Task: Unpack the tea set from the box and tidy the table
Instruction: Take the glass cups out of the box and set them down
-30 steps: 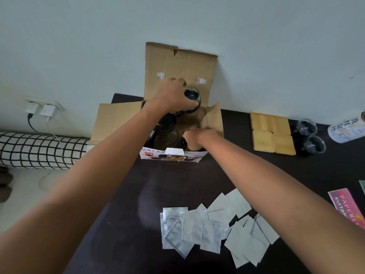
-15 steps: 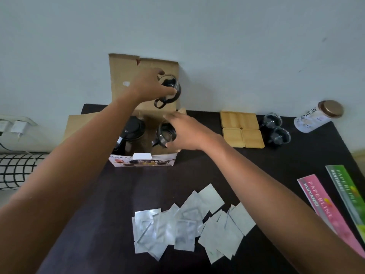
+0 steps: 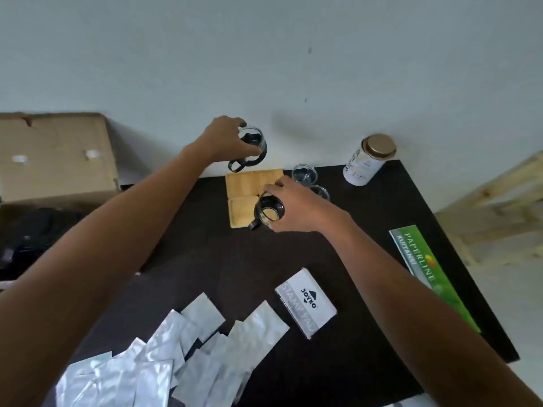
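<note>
1. Tabletop (image 3: 264,259) – dark, rigid; carries all items.
2. Box (image 3: 53,160) – cardboard, far-left corner, flaps open, back flap up against wall. Dark pot-like item inside (image 3: 35,230), dim, can't tell more. Light, floppy flaps; lift from base.
3. Foil sachets (image 3: 182,348) – loose heap, near edge. Light, slippery; sweep together, don't pinch singly.
4. Stamp pad box (image 3: 305,302) – mid tabletop, flat. Not tea set.
5. Green booklet (image 3: 426,268) – right edge.
6. White tin, gold lid (image 3: 368,160) – far-right corner, upright.
7. Wooden coasters (image 3: 249,183) – far edge, centre, laid touching. Stiff, light.
8. Glass cups w/ black holders – fragile, smooth, light; hold round body or by handle, set down softly.
 a. In left hand (image 3: 226,139): cup (image 3: 252,145), fingers clamped round it, in air above far coasters.
 b. In right hand (image 3: 296,207): cup (image 3: 269,214), gripped at rim, over near-right coaster; touching or not, can't tell.
 c. Two more cups (image 3: 305,173), far edge, just beside coasters.
</note>
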